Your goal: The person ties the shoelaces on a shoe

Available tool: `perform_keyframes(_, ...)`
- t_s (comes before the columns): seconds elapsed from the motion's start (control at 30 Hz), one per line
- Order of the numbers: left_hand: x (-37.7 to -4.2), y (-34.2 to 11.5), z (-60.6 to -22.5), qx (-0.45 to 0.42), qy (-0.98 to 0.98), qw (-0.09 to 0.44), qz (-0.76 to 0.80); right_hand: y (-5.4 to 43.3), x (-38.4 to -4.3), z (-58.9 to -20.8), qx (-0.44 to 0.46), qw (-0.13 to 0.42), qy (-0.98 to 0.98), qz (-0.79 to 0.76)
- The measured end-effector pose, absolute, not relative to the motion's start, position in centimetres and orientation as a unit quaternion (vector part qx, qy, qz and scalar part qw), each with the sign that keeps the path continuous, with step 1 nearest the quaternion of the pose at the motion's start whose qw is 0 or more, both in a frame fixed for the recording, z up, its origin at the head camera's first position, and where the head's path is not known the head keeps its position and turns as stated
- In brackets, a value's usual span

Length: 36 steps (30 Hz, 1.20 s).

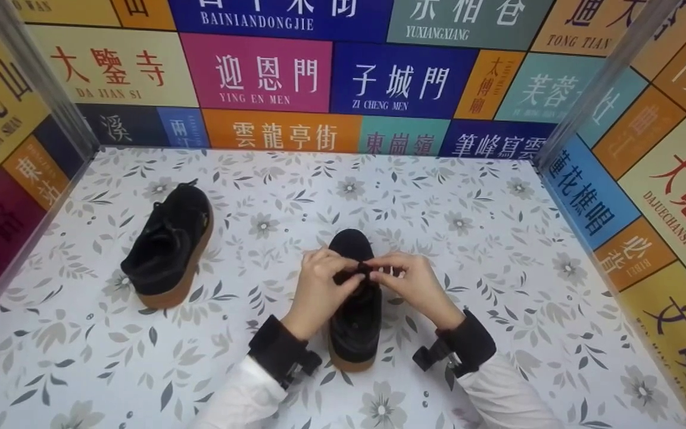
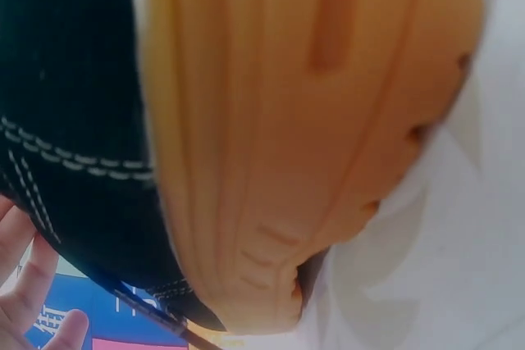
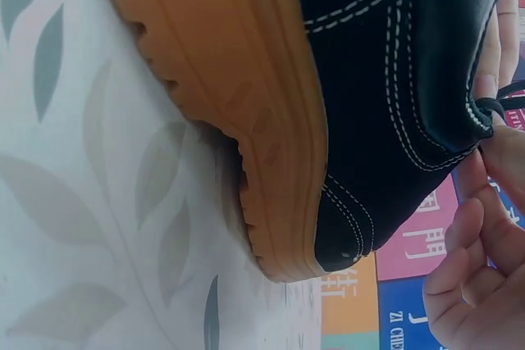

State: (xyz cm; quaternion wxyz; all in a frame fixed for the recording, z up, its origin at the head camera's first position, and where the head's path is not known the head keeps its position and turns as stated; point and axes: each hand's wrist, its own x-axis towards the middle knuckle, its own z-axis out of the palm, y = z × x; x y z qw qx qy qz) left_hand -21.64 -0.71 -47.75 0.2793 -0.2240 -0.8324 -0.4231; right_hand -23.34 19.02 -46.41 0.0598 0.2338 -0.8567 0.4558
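A black shoe point(image 1: 351, 239) with a tan sole stands upright in front of me, its toe pointing away. Both hands meet over its lacing. My left hand point(image 1: 318, 286) pinches the dark shoelace between thumb and fingers from the left side. From the right, my right hand point(image 1: 414, 285) pinches the lace too, fingertips close to the left ones. The right wrist view shows the black shoelace point(image 3: 513, 104) at the fingertips by the shoe's white-stitched upper point(image 3: 369, 120). In the left wrist view, the tan sole point(image 2: 246, 120) fills most of the picture.
A second black shoe point(image 1: 167, 238), laced and with the same tan sole, stands to the left. Under both shoes lies a white table surface point(image 1: 462, 190) with a leaf and flower print. Panels point(image 1: 259, 71) with colourful lettering rise behind and at both sides.
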Motion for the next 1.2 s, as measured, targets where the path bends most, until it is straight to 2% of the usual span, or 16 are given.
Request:
perform_keyframes(0.57,-21.9,-1.7,-46.0,-0.266,-0.839,0.219,-0.421,18.6,-23.5,-46.3,0.213,0.054,-0.849,0.480)
perform_keyframes(0.8,-22.0,-1.8,-44.6,-0.303,-0.838,0.238,-0.386,18.5,-23.4,-46.0,0.214,0.046,-0.848,0.482)
perform_keyframes(1.2,-22.3,-3.1,-44.5,-0.299,-0.837,0.269,-0.370,18.8,-23.1,-45.7,0.198,0.033,-0.850,0.486)
